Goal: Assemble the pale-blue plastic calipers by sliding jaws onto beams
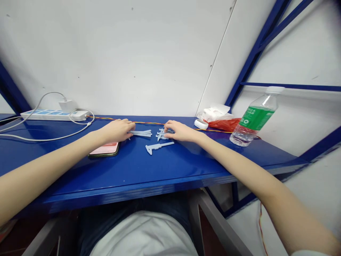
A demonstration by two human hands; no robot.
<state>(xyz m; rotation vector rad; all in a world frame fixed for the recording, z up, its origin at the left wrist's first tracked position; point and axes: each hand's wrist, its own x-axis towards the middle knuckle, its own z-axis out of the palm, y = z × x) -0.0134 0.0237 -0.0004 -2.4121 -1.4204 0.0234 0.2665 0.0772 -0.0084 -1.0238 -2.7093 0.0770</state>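
Observation:
My left hand (119, 131) is closed around several light grey-blue plastic calipers (144, 133). Their narrow beams stick out to the right, while their jaw ends are mostly hidden under the hand. To the right, my right hand (179, 131) has its thumb and fingers curled on a small cluster of similar calipers (160, 135), with the jaws showing left of the fingertips. One loose caliper (159, 146) lies flat on the blue table in front of both hands, jaws to the left, touched by neither. Beneath my left wrist lies a phone (105, 150) with its screen lit, partly covered.
A water bottle (253, 119) with a green label stands at the right. Behind my right hand are a white oval device (201, 124), a tissue pack (216, 113) and a red plastic bag (225, 124). A power strip (50, 115) with a white charger and cables is at the back left.

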